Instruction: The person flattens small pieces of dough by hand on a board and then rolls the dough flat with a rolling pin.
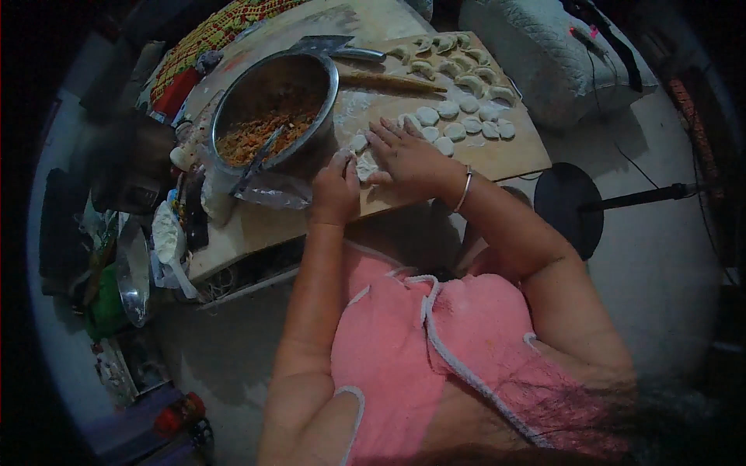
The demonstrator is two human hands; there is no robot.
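My left hand (337, 187) is at the near edge of a floured wooden board (495, 160). Its fingers are curled beside a flattened piece of dough (367, 167), and whether they grip anything is hidden. Palm down, my right hand (405, 156) spreads its fingers over the dough at the board's middle; a bracelet circles that wrist. A small dough round (358, 143) shows between the two hands. Several flattened dough rounds (454, 131) lie just beyond my right hand. Folded dumplings (469, 84) sit in rows at the far right of the board.
Left of the hands, a deep metal bowl (333, 81) contains chopped filling (268, 137) and a utensil. Behind it lie a tapered rolling pin (396, 83) and a cleaver (364, 55). A scoop of flour (168, 236) is at the table's left edge. A round black stand base (568, 209) is at right.
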